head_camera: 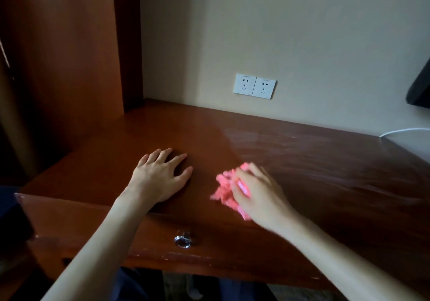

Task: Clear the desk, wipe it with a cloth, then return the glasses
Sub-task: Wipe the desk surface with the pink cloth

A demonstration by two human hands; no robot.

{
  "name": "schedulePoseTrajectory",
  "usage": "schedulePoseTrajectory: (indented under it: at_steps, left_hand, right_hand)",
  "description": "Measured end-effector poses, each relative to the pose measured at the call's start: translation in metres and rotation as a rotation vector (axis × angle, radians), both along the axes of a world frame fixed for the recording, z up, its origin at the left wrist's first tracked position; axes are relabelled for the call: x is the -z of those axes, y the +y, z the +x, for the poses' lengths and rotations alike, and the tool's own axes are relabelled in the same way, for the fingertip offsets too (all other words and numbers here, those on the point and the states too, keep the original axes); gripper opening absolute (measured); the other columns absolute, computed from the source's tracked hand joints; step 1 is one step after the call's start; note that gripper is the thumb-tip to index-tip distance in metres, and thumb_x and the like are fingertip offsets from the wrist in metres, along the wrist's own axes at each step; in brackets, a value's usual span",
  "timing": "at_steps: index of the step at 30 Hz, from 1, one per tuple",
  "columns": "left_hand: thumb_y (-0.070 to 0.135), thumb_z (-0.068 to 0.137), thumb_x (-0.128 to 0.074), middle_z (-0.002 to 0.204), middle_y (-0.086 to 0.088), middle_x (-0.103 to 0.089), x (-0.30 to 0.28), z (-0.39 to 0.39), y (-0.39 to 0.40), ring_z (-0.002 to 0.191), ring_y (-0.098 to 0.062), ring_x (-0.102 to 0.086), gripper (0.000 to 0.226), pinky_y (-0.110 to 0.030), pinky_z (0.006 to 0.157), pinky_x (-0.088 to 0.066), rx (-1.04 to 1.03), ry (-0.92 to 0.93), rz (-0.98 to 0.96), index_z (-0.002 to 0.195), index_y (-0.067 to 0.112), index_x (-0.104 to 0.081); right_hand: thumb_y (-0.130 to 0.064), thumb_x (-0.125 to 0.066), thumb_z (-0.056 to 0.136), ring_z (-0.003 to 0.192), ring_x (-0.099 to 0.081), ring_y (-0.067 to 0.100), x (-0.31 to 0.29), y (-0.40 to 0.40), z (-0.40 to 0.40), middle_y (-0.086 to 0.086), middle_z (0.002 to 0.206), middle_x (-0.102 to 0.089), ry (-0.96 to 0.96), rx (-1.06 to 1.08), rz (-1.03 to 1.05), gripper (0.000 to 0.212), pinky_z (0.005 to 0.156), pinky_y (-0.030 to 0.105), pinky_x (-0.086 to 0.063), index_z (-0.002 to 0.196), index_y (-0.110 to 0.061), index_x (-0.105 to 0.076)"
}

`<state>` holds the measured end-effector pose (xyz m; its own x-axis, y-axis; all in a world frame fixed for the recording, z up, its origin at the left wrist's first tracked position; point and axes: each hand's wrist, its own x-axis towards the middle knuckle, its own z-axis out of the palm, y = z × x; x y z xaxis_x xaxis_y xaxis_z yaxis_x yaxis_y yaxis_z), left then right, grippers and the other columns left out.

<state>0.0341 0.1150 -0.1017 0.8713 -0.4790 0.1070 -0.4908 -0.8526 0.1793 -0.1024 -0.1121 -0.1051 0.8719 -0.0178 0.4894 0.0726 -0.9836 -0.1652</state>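
1. The wiping step looks to be in hand: the desk [302,161] top shows nothing standing on it, and a pink cloth [226,190] lies bunched on the wood near the front edge, just right of centre.
2. The right hand [258,194] grips the cloth, fingers curled over it; both are motion-blurred.
3. The left hand [160,175] rests flat on the desk, fingers spread and relaxed, holding nothing, apart from the cloth.
4. The next move likely calls for sweeping the cloth across the streaked right half.
5. The glasses are not in view.
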Motion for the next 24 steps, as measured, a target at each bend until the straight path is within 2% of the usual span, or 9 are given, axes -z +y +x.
schedulePoseTrajectory:
  at_steps: [3,6,8,13,15,18,20,24]
  left_hand:
    - [0.078,0.095,-0.016,0.171,0.004,-0.012,0.001,0.001,-0.001,0.157,-0.022,-0.007,0.071,-0.044,0.127,-0.007,-0.013,0.003,-0.003,0.159,0.048,-0.02]
    - [0.077,0.095,-0.016,0.171,0.003,-0.011,0.0,-0.003,0.0,0.157,-0.023,-0.006,0.07,-0.044,0.127,-0.006,-0.002,0.009,0.002,0.159,0.048,-0.019]
    - [0.077,0.096,-0.017,0.171,0.004,-0.011,-0.002,-0.002,0.001,0.157,-0.023,-0.006,0.07,-0.044,0.127,-0.006,-0.006,0.013,0.0,0.159,0.048,-0.02]
    - [0.078,0.094,-0.016,0.171,0.004,-0.012,-0.001,0.001,-0.002,0.157,-0.022,-0.007,0.071,-0.044,0.127,-0.007,-0.013,-0.001,0.003,0.159,0.048,-0.02]
    - [0.078,0.094,-0.016,0.171,0.004,-0.011,0.0,0.0,-0.002,0.157,-0.022,-0.007,0.071,-0.044,0.126,-0.008,-0.009,0.003,0.016,0.159,0.048,-0.019]
    - [0.078,0.094,-0.015,0.171,0.004,-0.009,-0.002,-0.003,0.0,0.157,-0.023,-0.007,0.071,-0.044,0.126,-0.007,-0.011,0.006,0.022,0.159,0.048,-0.017]
    - [0.077,0.094,-0.015,0.171,0.003,-0.009,-0.006,-0.001,0.002,0.157,-0.023,-0.006,0.071,-0.044,0.127,-0.007,-0.006,0.017,0.029,0.159,0.048,-0.017]
    - [0.082,0.091,-0.011,0.171,0.003,-0.009,-0.005,-0.002,0.001,0.157,-0.022,-0.005,0.077,-0.045,0.127,-0.007,-0.017,0.024,0.012,0.159,0.047,-0.017]
  right_hand:
    - [-0.04,-0.055,0.1,0.107,-0.051,0.009,-0.001,-0.012,-0.011,-0.02,0.107,-0.042,0.015,-0.08,0.037,0.02,0.08,0.025,-0.04,0.112,-0.027,-0.065]
    - [-0.04,-0.052,0.1,0.108,-0.054,0.022,-0.009,-0.019,0.045,-0.009,0.104,-0.049,0.054,0.07,0.021,0.016,0.079,0.032,-0.045,0.103,-0.026,-0.06]
    - [-0.04,-0.051,0.099,0.108,-0.054,0.024,-0.009,-0.019,0.062,-0.004,0.107,-0.051,0.084,0.099,0.004,0.017,0.08,0.037,-0.05,0.103,-0.026,-0.058]
    - [-0.042,-0.051,0.099,0.107,-0.052,0.012,-0.005,-0.028,-0.003,-0.018,0.107,-0.045,0.071,-0.192,0.023,0.019,0.082,0.033,-0.046,0.104,-0.028,-0.063]
    - [-0.042,-0.051,0.099,0.105,-0.053,0.012,-0.01,-0.035,0.02,-0.016,0.104,-0.046,0.058,-0.163,0.006,0.02,0.081,0.034,-0.048,0.102,-0.027,-0.064]
    - [-0.04,-0.05,0.1,0.108,-0.055,0.022,-0.014,-0.034,0.081,-0.004,0.107,-0.053,0.094,0.039,-0.001,0.021,0.076,0.035,-0.045,0.108,-0.024,-0.062]
    - [-0.038,-0.051,0.1,0.11,-0.053,0.024,-0.013,-0.032,0.086,-0.003,0.11,-0.054,0.089,0.072,-0.002,0.022,0.076,0.035,-0.044,0.111,-0.023,-0.062]
    - [-0.037,-0.054,0.1,0.106,-0.05,0.014,-0.004,-0.038,0.037,-0.018,0.106,-0.045,0.047,-0.149,0.017,0.016,0.079,0.035,-0.047,0.104,-0.025,-0.063]
